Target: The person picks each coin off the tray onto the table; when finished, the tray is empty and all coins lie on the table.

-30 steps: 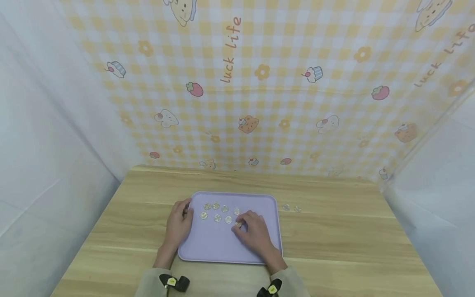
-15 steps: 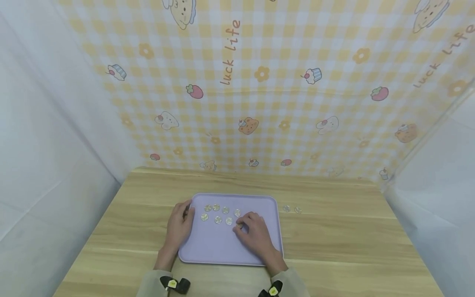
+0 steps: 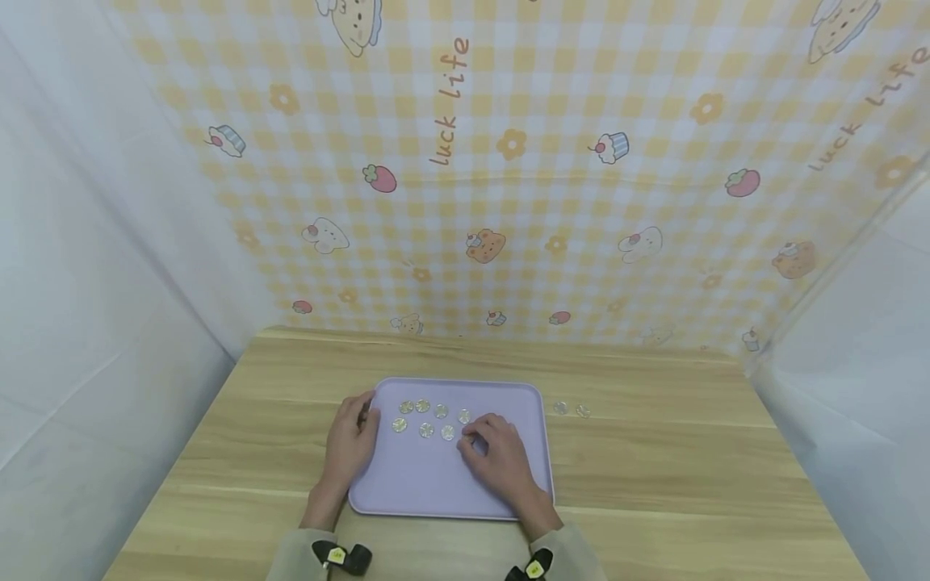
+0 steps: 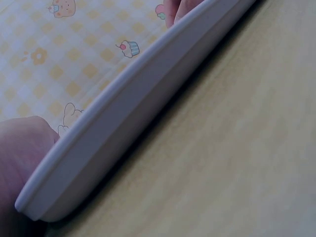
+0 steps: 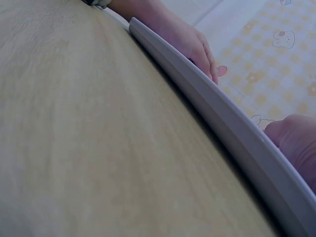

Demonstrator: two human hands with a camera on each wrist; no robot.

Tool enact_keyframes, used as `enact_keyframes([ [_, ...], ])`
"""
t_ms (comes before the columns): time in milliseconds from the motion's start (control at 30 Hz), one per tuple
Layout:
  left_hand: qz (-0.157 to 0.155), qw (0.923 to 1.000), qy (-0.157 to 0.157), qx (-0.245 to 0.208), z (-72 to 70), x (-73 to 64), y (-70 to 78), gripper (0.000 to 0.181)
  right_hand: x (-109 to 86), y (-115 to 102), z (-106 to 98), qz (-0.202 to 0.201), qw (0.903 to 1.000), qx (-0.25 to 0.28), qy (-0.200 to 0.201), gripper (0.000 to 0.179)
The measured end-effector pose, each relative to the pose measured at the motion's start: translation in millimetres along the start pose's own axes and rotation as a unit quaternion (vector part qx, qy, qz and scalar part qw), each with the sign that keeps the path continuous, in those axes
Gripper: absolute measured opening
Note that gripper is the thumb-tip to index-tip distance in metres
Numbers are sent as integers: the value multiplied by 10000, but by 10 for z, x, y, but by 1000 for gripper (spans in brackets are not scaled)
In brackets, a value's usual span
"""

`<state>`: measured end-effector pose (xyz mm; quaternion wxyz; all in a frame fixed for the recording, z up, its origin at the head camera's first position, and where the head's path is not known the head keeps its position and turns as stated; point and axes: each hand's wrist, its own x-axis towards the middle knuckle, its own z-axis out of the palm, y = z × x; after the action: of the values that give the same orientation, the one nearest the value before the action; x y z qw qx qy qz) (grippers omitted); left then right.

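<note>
A lilac tray (image 3: 429, 484) lies on the wooden table. Several gold-coloured coins (image 3: 426, 430) rest flat on it in two rough rows. At its left edge my left hand (image 3: 350, 436) holds the rim, with thumb and forefinger at the edge. My right hand (image 3: 501, 456) is low over the right half of the tray, thumb and forefinger bent towards each other around a coin that they mostly hide. In the left wrist view the tray's outer wall (image 4: 128, 108) hides most of the hands. Past the rim in the right wrist view, the left hand (image 5: 185, 39) appears.
Two more coins (image 3: 561, 407) lie on the wooden table (image 3: 654, 452) to the right of the tray. A yellow checked cloth (image 3: 538, 202) with printed cartoons hangs behind. White sheets (image 3: 94, 323) close off both sides.
The right thumb and forefinger have shifted slightly, and less of the coin between them shows. The left hand and the coins on the tray keep their places.
</note>
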<state>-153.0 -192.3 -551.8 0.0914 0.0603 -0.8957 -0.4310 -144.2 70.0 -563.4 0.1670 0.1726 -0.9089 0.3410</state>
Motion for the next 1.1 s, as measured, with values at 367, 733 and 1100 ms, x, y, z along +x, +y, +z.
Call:
enact_keyframes([
  [367,-11,10000,-14,-15,9,6,-5,41,3,2,-1,262,9993,264,11,5],
  [733,-20,10000,-24,9,21,1,3,41,2,13,-18,396,9977,543,4,8],
  [1100,-27,10000,49,3,24,2,7,41,13,30,-8,360,9965,738,151,10],
])
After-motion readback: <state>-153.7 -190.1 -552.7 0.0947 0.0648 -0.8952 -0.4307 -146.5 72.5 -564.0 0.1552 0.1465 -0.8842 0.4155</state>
